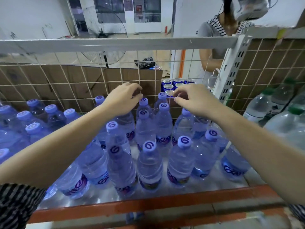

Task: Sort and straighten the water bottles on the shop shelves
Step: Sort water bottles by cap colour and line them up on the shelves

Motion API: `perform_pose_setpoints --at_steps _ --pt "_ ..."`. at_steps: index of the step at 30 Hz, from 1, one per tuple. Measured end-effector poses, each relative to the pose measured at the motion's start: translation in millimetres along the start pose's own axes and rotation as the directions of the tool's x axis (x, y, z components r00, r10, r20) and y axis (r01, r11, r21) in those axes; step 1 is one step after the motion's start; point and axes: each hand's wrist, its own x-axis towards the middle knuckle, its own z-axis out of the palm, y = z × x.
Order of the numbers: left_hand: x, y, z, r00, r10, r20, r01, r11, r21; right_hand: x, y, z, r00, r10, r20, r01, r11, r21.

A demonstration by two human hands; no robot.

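Several clear water bottles with lilac caps [149,146] stand in loose rows on the metal shelf [214,185]. Both my arms reach over them to the back rows by the wire mesh. My left hand [122,99] curls its fingers down over the hidden top of a back-row water bottle [127,123]. My right hand [194,100] hovers with curled fingers above another bottle [184,124], whose cap shows just under the wrist. Whether the right fingers hold anything is unclear.
A wire mesh panel [79,83] backed by cardboard closes the shelf's rear. Blue cans [168,86] stand behind the mesh. Green-capped bottles [270,103] fill the neighbouring bay at right. An orange rail [148,204] edges the shelf front. A person [212,47] stands beyond the rack.
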Motion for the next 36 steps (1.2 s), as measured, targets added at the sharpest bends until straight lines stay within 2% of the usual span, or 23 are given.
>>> perform_pose_setpoints --at_steps 3,9,16,20,25,30,32,36 --pt "-0.6 40.9 -6.9 0.994 0.101 -0.046 -0.103 0.994 -0.042 -25.0 12.0 -18.0 0.993 0.033 -0.111 -0.030 0.999 0.028" --pt "-11.2 140.4 2.8 0.964 0.268 0.003 -0.265 0.954 -0.141 -94.0 45.2 -52.0 0.961 0.083 -0.265 -0.076 0.996 0.037" --pt "-27.3 286.4 45.2 0.880 0.473 -0.043 -0.469 0.853 -0.230 -205.4 118.5 -109.5 0.929 0.155 -0.337 -0.153 0.988 0.032" --pt "-38.8 380.9 93.6 0.873 0.485 -0.056 -0.471 0.805 -0.360 -279.7 179.5 -151.5 0.900 0.277 -0.336 -0.270 0.961 0.068" --pt "-58.2 480.7 159.4 0.891 0.453 -0.033 -0.421 0.794 -0.438 -369.7 244.9 -182.6 0.842 0.438 -0.314 -0.449 0.892 0.041" --pt "-77.4 540.2 212.7 0.922 0.387 0.019 -0.319 0.786 -0.529 -432.3 304.9 -180.9 0.775 0.569 -0.274 -0.544 0.822 0.168" --pt "-81.6 565.0 235.3 0.914 0.403 0.059 -0.315 0.792 -0.523 -454.4 331.3 -175.9 0.735 0.620 -0.274 -0.578 0.784 0.224" --pt "-76.3 608.9 275.2 0.870 0.491 0.037 -0.442 0.812 -0.382 -484.1 381.2 -164.6 0.671 0.696 -0.254 -0.647 0.718 0.257"
